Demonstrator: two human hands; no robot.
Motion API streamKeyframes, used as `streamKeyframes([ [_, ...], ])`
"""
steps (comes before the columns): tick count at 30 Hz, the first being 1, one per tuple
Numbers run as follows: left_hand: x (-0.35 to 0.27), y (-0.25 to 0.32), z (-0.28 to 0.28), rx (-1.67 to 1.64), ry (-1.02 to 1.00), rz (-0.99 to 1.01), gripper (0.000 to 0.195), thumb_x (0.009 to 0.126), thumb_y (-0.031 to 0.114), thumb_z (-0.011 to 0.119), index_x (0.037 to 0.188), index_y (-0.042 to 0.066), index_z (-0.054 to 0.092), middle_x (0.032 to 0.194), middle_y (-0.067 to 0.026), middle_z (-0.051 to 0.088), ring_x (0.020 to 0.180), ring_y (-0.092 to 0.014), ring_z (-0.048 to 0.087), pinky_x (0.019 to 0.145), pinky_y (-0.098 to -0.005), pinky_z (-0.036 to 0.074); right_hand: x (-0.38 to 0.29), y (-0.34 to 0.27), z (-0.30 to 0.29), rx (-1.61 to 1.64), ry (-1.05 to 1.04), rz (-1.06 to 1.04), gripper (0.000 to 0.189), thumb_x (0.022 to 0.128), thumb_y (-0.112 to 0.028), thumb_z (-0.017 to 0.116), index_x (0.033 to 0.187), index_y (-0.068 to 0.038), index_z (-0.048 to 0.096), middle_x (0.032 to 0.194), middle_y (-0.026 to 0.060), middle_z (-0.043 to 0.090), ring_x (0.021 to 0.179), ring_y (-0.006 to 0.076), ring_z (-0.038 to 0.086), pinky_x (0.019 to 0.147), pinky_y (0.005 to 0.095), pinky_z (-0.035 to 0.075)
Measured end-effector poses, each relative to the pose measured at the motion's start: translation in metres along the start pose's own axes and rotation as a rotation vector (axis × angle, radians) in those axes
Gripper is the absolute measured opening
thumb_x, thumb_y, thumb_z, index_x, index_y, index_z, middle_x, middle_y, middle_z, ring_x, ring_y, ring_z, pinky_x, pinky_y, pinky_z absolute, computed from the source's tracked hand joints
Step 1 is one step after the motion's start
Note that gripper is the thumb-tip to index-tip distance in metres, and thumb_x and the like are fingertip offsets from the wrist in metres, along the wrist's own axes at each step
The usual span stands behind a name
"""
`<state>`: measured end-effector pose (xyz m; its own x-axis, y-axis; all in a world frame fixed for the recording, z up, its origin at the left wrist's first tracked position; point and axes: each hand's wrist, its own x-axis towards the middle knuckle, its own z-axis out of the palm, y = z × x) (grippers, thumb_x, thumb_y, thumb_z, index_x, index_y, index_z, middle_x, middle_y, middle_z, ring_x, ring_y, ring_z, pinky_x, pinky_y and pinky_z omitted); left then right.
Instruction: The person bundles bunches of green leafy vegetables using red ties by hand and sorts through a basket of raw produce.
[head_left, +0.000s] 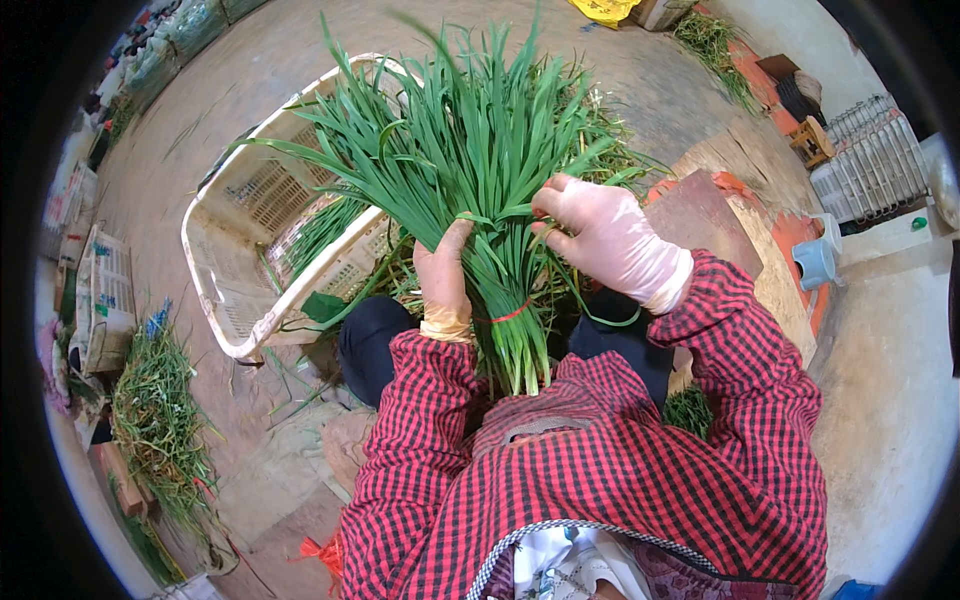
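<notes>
Below me a large bundle of green leafy stalks, like garlic chives (480, 165), fans out away from my body, its pale stem ends towards me. A red band (510, 311) goes round it near the stem ends. My left hand (444, 274), in a thin pale glove, grips the bundle's left side with the thumb on top. At the right side my right hand (604, 236), gloved too, has its fingers bent with a few thin leaves between them. Under the bundle lies a heap of loose, partly yellowed leaves (600, 135).
A white plastic crate (262, 315) holding more green leaves stands ahead on the left. Withered leaves (161, 420) are piled at the far left. A brown board (701, 225), a light-blue cup (814, 262) and a white rack (874, 161) are on the right.
</notes>
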<state>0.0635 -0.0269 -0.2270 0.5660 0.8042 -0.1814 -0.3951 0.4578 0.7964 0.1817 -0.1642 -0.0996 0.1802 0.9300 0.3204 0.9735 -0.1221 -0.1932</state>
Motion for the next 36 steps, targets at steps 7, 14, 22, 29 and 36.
streamKeyframes([
  [7, -0.012, 0.011, 0.016, 0.042, -0.052, -0.009, 0.023, 0.085, 0.004, 0.067, 0.107, -0.001, 0.065, 0.100, -0.0036, 0.068, 0.085, -0.013, 0.062, 0.078, -0.0278, 0.050, 0.020, -0.010, -0.020, -0.346, -0.059, -0.009, 0.019, 0.077, -0.016, 0.068, 0.090, -0.007, 0.057, 0.082, 0.0098, 0.058, 0.064, 0.0275, 0.066, 0.052, 0.0386, 0.053],
  [14, -0.011, 0.024, 0.027, 0.067, -0.044, 0.074, 0.022, 0.089, 0.010, 0.069, 0.109, 0.001, 0.066, 0.102, -0.0016, 0.067, 0.086, -0.011, 0.060, 0.080, -0.0265, 0.048, 0.025, -0.016, -0.030, -0.309, -0.489, 0.010, 0.025, 0.084, -0.031, 0.065, 0.087, -0.006, 0.065, 0.070, 0.0141, 0.068, 0.071, 0.0326, 0.069, 0.059, 0.0447, 0.053],
  [22, -0.012, 0.049, 0.037, 0.293, -0.267, 0.314, 0.020, 0.089, 0.010, 0.070, 0.106, 0.001, 0.069, 0.098, -0.0014, 0.070, 0.086, -0.010, 0.062, 0.080, -0.0269, 0.049, 0.036, -0.023, -0.077, -0.223, -0.593, -0.026, 0.016, 0.079, -0.021, 0.064, 0.082, -0.007, 0.070, 0.075, 0.0131, 0.068, 0.076, 0.0342, 0.068, 0.068, 0.0427, 0.053],
  [29, -0.026, 0.069, 0.030, 0.719, -0.655, 0.316, 0.034, 0.083, 0.019, 0.071, 0.114, 0.008, 0.064, 0.097, -0.0099, 0.071, 0.088, -0.017, 0.067, 0.081, -0.0330, 0.053, 0.017, -0.028, -0.074, -0.197, -0.714, -0.078, 0.011, 0.073, -0.018, 0.063, 0.074, -0.009, 0.068, 0.068, 0.0147, 0.064, 0.069, 0.0317, 0.066, 0.061, 0.0415, 0.052],
  [36, -0.046, 0.057, 0.002, 0.454, -0.641, -0.114, 0.030, 0.088, 0.019, 0.071, 0.113, 0.001, 0.066, 0.101, -0.0044, 0.070, 0.090, -0.012, 0.063, 0.083, -0.0287, 0.050, 0.002, -0.040, -0.049, -0.212, -0.552, -0.145, 0.024, 0.082, -0.032, 0.064, 0.076, -0.009, 0.067, 0.064, 0.0107, 0.063, 0.066, 0.0313, 0.066, 0.062, 0.0436, 0.053],
])
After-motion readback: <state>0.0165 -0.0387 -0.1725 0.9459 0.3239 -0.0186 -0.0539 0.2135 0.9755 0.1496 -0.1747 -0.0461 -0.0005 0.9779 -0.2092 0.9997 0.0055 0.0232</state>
